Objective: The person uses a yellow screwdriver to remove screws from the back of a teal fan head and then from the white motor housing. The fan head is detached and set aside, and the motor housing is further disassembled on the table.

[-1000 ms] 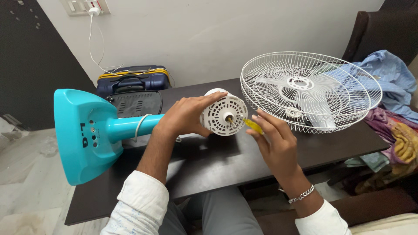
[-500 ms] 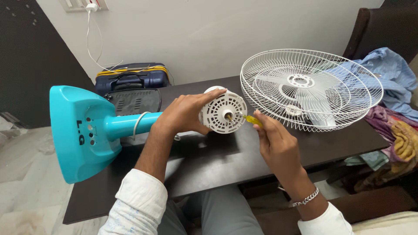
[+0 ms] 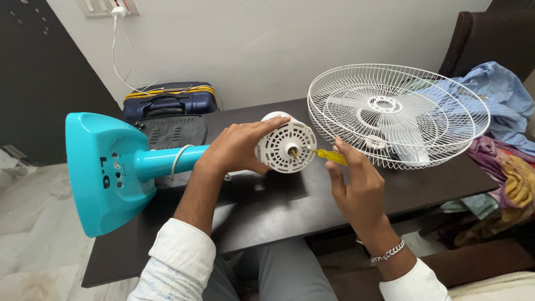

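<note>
A dark wooden table (image 3: 267, 212) fills the foreground of a plain-walled room, and you sit at its near edge with both arms over it. Your right hand (image 3: 356, 187) pinches a yellow-handled screwdriver (image 3: 329, 156) between fingertips and thumb, its tip reaching left from your fingers to the centre of the white motor housing (image 3: 287, 146). Your left hand (image 3: 237, 147) wraps closed around the side of that housing, just left of the tool tip, steadying it. Left beyond those fingers, the teal fan stem (image 3: 161, 161) runs to the teal base (image 3: 106, 170), which hangs out past the table's left end. Right of your right fingertips and a little farther off lies the white wire fan guard (image 3: 398, 114) with blades inside, flat on the table.

Risk, as judged here: the tip looks lightly seated, so a sideways push could skid it off the housing toward your left thumb; the overhanging base could roll the fan if your grip eases.

Farther back, a dark blue suitcase (image 3: 170, 100) sits by the wall under a white cable (image 3: 120, 56); crumpled clothes (image 3: 496, 100) pile on the right. Your left palm hides the housing's rear, and whatever the tip touches is too small to make out.
</note>
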